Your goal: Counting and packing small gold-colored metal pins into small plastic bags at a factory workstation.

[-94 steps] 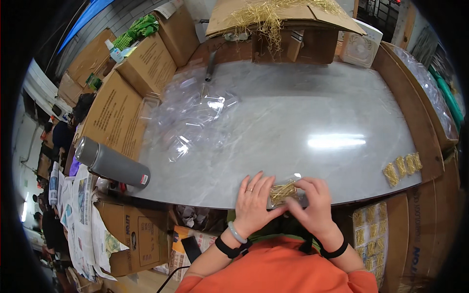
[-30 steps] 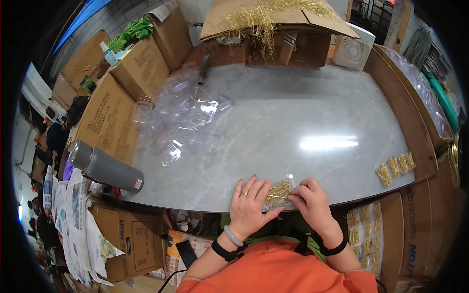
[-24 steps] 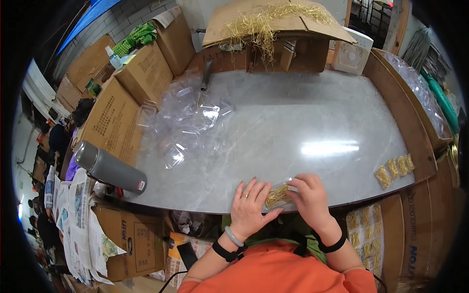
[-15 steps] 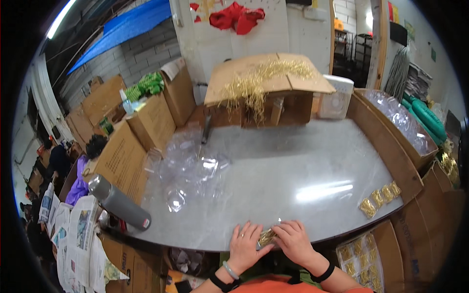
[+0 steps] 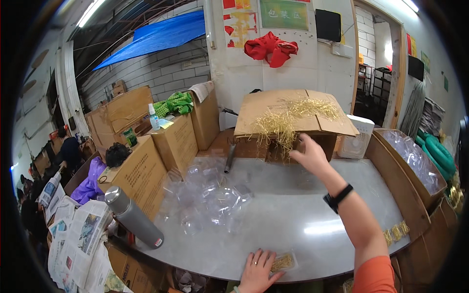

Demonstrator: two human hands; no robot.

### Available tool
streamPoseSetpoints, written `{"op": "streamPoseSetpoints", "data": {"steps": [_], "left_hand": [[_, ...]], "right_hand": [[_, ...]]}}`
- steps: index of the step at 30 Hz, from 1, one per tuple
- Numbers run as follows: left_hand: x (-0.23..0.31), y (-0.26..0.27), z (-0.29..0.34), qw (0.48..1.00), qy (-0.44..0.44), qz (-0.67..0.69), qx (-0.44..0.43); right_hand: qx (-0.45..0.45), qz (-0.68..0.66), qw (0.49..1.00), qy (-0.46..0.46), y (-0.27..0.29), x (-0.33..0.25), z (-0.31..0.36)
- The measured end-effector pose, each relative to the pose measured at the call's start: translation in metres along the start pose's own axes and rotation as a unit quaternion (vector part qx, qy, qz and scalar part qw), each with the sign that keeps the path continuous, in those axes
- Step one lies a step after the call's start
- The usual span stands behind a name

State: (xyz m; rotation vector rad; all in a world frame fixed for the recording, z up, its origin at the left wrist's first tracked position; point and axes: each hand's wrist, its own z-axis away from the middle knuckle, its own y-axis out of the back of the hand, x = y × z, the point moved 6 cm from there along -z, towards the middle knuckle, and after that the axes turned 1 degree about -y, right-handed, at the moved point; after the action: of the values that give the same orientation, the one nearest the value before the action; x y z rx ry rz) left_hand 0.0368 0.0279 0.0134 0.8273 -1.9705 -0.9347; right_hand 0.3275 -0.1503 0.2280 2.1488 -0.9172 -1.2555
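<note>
I rest my left hand (image 5: 258,274), spread, beside the clear box (image 5: 293,259); my right hand (image 5: 312,157), grip unclear, reaches gold strands (image 5: 274,128), likely gathering more; a light pinch suits.

"Left side?"
"Wrist of my left hand (image 5: 259,271) cut by the lower edge. My fingers mask the left end of the small clear box (image 5: 294,260); contact underneath unseen."
"And the right?"
"My right hand (image 5: 312,155), up at the gold strands (image 5: 276,126): cannot tell whether I've pinched any (too fine to separate). It screens part of the cardboard box (image 5: 328,144) behind."
"Far left?"
"Co-worker (image 5: 70,151), small and dim, hands indistinct."
"Nearer?"
"My orange sleeve (image 5: 375,276), cropped below."
</note>
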Motion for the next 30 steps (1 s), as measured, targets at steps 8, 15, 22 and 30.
{"op": "streamPoseSetpoints", "data": {"steps": [8, 15, 22, 30], "left_hand": [[-0.009, 0.005, 0.004, 1.000, 0.019, 0.020, 0.000], [-0.008, 0.006, -0.002, 0.998, 0.030, 0.045, -0.009], [-0.006, 0.004, -0.002, 0.999, 0.017, 0.033, 0.010], [-0.023, 0.000, -0.008, 0.982, 0.070, 0.109, -0.137]], "right_hand": [[0.109, 0.106, 0.982, -0.111, -0.056, -0.030, -0.113], [0.204, -0.106, 0.973, 0.025, -0.065, -0.019, -0.106], [0.274, -0.241, 0.928, 0.076, -0.032, 0.009, -0.060], [0.196, -0.361, 0.911, 0.018, -0.005, 0.065, -0.032]]}}
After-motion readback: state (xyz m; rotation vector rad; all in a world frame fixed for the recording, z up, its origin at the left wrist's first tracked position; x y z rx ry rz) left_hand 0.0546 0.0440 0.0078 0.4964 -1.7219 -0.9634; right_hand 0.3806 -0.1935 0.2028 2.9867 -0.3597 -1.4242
